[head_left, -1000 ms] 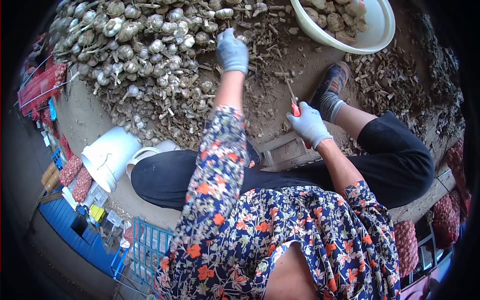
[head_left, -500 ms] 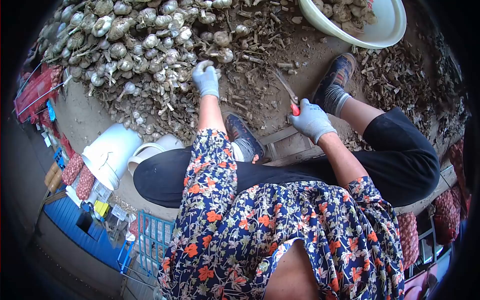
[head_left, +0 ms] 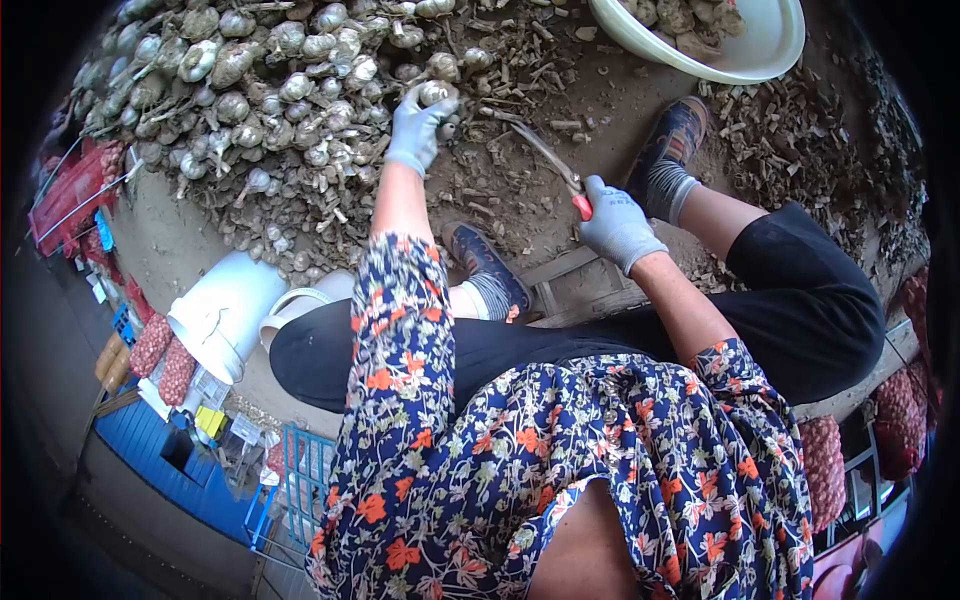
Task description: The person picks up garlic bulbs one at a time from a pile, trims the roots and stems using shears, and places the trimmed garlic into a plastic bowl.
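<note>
My left hand point(head_left: 416, 130), in a pale grey-blue glove, is closed around a garlic bulb point(head_left: 433, 93) at the right edge of a large heap of garlic point(head_left: 290, 90). The fingers partly cover this bulb. In my right hand point(head_left: 615, 228), gloved the same way, is a pair of pruning shears point(head_left: 548, 152) with a red handle. Their blades point up and left toward the left hand, apart from the bulb. Dry cut stems lie on the dirt ground between the hands and beyond them.
A white basin point(head_left: 715, 72) with garlic bulbs stands at the upper right. White buckets point(head_left: 225, 305) stand left of my knee. Stem scraps point(head_left: 790, 150) cover the ground at right. Filled red net bags point(head_left: 822, 470) are at lower right, and a low wooden frame point(head_left: 570, 285) lies between my feet.
My left hand has moved up and slightly right and has closed on a garlic bulb. The right hand has stayed nearly in place, with the shears tilted a little further left.
</note>
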Action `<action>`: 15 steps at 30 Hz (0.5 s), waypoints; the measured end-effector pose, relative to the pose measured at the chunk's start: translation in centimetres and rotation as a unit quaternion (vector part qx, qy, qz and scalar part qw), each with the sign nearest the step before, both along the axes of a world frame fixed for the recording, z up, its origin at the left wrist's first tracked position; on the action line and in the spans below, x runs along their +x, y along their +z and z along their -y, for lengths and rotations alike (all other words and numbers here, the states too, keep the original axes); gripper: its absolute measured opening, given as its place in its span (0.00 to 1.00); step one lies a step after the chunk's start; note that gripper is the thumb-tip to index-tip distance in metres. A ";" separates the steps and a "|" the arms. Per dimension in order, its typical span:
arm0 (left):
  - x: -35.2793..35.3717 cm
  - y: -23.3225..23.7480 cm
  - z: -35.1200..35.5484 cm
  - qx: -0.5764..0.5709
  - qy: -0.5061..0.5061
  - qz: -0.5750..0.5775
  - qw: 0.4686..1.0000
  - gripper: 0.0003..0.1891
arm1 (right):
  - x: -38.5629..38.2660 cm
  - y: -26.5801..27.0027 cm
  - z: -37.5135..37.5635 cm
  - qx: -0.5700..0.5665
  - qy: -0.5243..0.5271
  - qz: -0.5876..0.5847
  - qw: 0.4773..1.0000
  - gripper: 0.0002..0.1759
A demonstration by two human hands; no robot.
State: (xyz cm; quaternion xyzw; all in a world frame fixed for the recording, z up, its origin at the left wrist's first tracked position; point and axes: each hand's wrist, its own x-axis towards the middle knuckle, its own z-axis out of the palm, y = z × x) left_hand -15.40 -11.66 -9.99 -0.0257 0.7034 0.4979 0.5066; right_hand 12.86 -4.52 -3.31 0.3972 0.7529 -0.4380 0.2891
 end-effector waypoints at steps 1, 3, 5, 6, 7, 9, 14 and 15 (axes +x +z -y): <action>0.9 2.0 0.2 0.056 -0.011 0.014 0.998 0.20 | -0.4 0.4 -0.1 0.009 -0.010 -0.023 1.000 0.19; 2.4 4.6 1.0 0.140 -0.036 0.047 0.988 0.23 | -0.9 1.6 -0.2 0.040 -0.030 -0.057 0.997 0.19; 4.5 6.4 0.7 0.207 -0.027 0.022 0.978 0.30 | -1.0 2.4 -0.3 0.109 -0.043 -0.108 0.987 0.21; 5.3 7.0 0.5 0.210 -0.029 0.023 0.977 0.30 | -1.1 3.0 -0.5 0.113 -0.044 -0.107 0.987 0.21; 5.9 7.7 0.4 0.220 -0.039 -0.011 0.975 0.30 | -1.3 3.6 -0.8 0.142 -0.005 -0.113 0.983 0.22; 6.7 9.4 0.5 0.215 -0.077 -0.068 0.971 0.30 | -1.0 4.0 -0.7 0.195 0.033 -0.135 0.971 0.23; 6.2 14.6 0.2 0.170 -0.207 -0.173 0.948 0.31 | -0.3 6.0 -1.5 0.233 0.071 -0.174 0.954 0.24; 5.8 15.4 0.2 0.147 -0.257 -0.194 0.935 0.32 | -0.1 6.4 -1.8 0.236 0.084 -0.188 0.950 0.24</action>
